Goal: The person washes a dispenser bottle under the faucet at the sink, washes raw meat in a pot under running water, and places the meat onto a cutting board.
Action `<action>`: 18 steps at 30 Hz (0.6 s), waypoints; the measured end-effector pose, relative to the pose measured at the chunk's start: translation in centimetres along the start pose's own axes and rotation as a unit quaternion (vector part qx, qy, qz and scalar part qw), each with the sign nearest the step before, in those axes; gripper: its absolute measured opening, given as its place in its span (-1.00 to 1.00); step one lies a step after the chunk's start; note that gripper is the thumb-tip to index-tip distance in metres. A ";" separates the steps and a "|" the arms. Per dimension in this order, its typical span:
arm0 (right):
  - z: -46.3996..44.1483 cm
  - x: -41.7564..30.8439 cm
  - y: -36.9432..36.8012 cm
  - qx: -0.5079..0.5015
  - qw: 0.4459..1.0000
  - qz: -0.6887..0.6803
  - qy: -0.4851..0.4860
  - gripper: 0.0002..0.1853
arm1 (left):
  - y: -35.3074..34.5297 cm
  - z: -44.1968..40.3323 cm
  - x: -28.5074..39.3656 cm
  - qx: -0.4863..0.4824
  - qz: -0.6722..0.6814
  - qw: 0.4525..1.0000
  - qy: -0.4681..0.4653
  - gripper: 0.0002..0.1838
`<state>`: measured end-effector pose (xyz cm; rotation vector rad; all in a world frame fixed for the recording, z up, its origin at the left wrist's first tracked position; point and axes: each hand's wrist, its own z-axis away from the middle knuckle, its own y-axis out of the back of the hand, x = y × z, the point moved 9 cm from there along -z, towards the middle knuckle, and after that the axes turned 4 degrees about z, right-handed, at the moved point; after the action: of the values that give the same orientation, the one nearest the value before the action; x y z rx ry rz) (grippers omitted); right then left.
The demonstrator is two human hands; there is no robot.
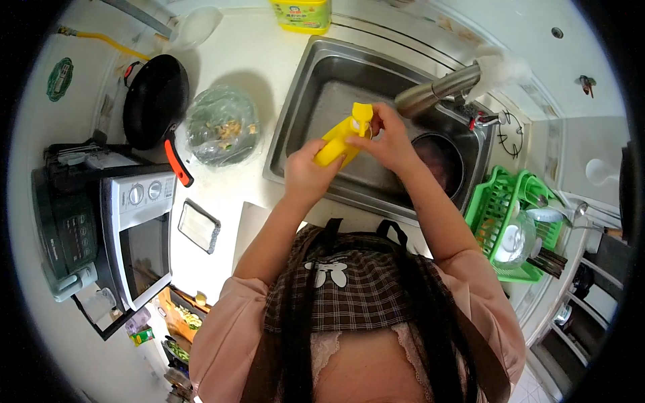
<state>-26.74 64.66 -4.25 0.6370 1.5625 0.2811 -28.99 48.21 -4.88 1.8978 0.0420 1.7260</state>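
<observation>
A yellow bottle (330,152) with a yellow cap is held tilted over the near part of the steel sink (285,131). My left hand (310,173) is wrapped round the lower body of the bottle. My right hand (386,138) is closed at its upper end, with the fingers by the cap (362,112). Below and to the right of my right hand, a dark round pot (462,168) stands in the sink, partly hidden by my forearm.
A faucet (430,94) reaches over the sink. Left of it are a plastic-lined bowl of scraps (222,127), a black pan (154,101), a phone-like item (199,226) and a microwave (144,248). A green dish rack (494,201) stands right; a yellow container (301,15) sits behind.
</observation>
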 end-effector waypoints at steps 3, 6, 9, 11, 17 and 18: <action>-0.1 0.2 -0.5 -0.040 0.994 -0.081 0.055 -0.49 | 0.2 -0.2 -0.5 -0.004 0.043 0.999 0.023 -0.75; -0.1 0.6 -0.7 -0.057 0.996 -0.043 0.054 -0.50 | 0.3 -0.2 0.0 0.001 0.049 0.999 -0.004 -0.75; -0.8 -0.8 -0.1 -0.038 0.999 -0.002 0.038 -0.54 | 0.4 -0.2 0.3 0.011 0.036 0.999 -0.012 -0.76; -0.9 -0.9 0.0 -0.034 0.998 -0.026 0.043 -0.55 | 0.4 -0.3 -0.3 0.011 0.044 0.999 0.005 -0.77; -0.9 -1.2 -0.5 -0.098 0.993 0.046 0.056 -0.58 | 0.0 -0.2 -0.5 0.008 0.062 0.998 0.023 -0.77; -1.1 -2.4 -0.3 -0.105 0.993 0.004 0.056 -0.62 | 0.1 -0.3 -0.6 0.009 0.048 0.998 0.026 -0.77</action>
<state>-27.89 63.34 -2.26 0.4700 1.6117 0.4870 -29.37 48.01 -5.34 1.8966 -0.0144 1.8448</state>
